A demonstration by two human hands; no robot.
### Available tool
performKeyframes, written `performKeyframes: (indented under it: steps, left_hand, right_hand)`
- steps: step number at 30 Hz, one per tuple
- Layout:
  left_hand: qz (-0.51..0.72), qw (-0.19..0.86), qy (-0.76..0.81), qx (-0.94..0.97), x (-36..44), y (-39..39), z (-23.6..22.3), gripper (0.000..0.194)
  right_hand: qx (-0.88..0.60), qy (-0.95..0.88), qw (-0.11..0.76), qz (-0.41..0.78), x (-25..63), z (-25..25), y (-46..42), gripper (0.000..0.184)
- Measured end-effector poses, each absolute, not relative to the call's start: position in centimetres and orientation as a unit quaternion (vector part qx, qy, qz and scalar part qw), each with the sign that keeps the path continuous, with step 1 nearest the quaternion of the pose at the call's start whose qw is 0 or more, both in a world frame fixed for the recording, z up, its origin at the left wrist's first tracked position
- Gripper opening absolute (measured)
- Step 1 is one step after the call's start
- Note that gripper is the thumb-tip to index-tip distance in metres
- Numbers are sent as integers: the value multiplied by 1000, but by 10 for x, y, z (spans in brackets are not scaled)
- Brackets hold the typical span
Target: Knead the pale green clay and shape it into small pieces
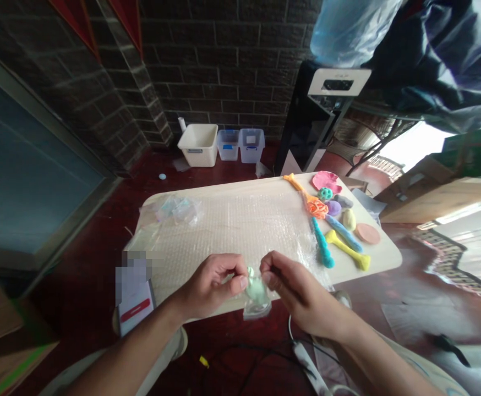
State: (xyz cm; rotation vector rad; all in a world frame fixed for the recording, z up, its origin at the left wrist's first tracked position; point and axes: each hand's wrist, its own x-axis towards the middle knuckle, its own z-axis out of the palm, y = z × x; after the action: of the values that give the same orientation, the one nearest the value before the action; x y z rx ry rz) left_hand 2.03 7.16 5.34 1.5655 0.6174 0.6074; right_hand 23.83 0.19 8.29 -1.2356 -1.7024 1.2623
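Near the table's front edge, my left hand (224, 278) and my right hand (284, 278) pinch a small clear plastic bag (257, 312) from either side. Inside it, or partly at its mouth, is a pale green lump that looks like soft clay (257, 290); the fingertips hide exactly how it sits. Bubble wrap (240, 225) covers much of the table (383, 263) under and beyond my hands. To the left lies a heap of crumpled clear bags (178, 210), with some pale colour showing through.
Coloured clay shapes crowd the table's right end, among them a yellow bone-like piece (348, 250), a teal stick (322, 242) and a pink dish (326, 181). A phone (135, 302) is at the left edge. Tubs (199, 146) stand by the wall; a power strip (309, 363) lies below.
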Motion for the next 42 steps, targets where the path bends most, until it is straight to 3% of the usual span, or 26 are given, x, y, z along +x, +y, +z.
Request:
performKeyframes:
  steps: [21, 31, 42]
  left_hand:
    - [352, 612, 309, 637, 24, 82, 30, 17]
    - [372, 563, 345, 653, 11, 82, 26, 15]
    - [393, 595, 358, 603, 17, 85, 33, 18]
  right_hand:
    - [-486, -631, 368, 480, 234, 58, 19, 16]
    - [-505, -651, 365, 432, 223, 51, 29, 14]
    - [-503, -641, 397, 422, 223, 49, 35, 15]
